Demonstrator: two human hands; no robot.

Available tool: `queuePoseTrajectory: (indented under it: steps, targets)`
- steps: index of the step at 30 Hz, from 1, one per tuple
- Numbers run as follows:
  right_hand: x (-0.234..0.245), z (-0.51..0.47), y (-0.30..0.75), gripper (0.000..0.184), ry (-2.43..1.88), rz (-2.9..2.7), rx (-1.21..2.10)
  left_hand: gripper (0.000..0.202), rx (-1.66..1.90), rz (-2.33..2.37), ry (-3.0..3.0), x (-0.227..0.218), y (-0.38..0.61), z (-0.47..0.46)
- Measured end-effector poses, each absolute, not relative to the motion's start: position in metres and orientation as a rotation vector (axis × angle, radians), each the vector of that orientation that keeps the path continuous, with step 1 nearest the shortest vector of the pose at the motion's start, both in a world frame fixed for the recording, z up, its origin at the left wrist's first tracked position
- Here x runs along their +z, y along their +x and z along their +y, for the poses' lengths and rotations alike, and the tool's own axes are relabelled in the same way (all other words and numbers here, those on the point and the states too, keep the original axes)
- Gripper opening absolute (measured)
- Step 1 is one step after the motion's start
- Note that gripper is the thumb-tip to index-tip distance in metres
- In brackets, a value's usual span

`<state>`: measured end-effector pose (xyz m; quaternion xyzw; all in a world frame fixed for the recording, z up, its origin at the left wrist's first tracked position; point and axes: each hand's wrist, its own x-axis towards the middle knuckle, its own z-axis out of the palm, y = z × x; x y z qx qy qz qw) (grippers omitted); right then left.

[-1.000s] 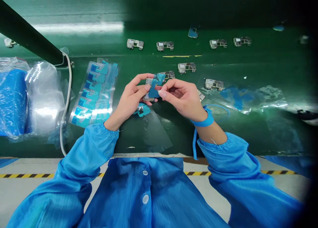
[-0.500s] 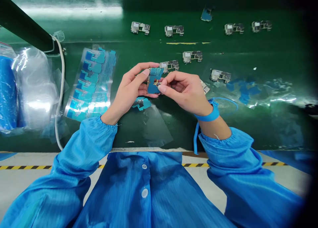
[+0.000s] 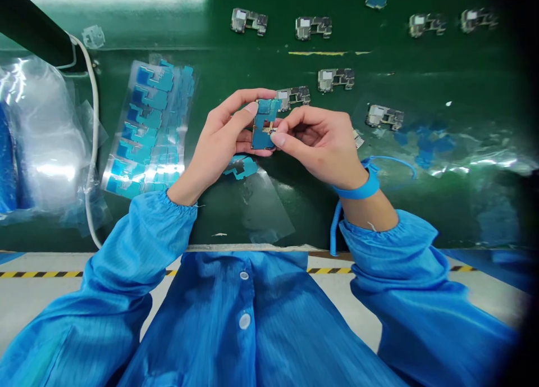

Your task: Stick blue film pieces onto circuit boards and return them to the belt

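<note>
My left hand (image 3: 225,137) and my right hand (image 3: 322,142) meet above the green belt (image 3: 421,196). Together they pinch a small circuit board (image 3: 263,128) with a blue film on its face. Left thumb and fingers grip its left edge. Right thumb and forefinger press on its right side, where a gold spot shows. A blue wrist strap (image 3: 357,187) with a coiled cord circles my right wrist. Just under my left hand lies a loose blue film piece (image 3: 242,167) on a clear sheet.
A sheet of blue film stickers (image 3: 147,128) lies left of my hands. Clear plastic bags (image 3: 46,134) and a white cable (image 3: 90,145) sit at far left. Several bare metal boards (image 3: 336,79) lie on the belt beyond. Crumpled clear film (image 3: 455,151) lies at right.
The blue film went from peeling loose above the board to lying flat on it. My right fingers moved onto the board's right side. The camera view drifted up the belt.
</note>
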<state>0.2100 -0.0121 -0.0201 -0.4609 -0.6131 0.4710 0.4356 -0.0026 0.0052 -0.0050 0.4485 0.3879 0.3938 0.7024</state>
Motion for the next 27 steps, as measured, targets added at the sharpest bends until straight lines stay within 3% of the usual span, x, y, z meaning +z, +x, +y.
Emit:
queuePoseTrajectory:
  steps: [27]
  targets:
    - [-0.027, -0.009, 0.212, 0.032, -1.159, -1.520, 1.131, 0.035, 0.861, 0.781, 0.983, -0.015, -0.006, 0.010]
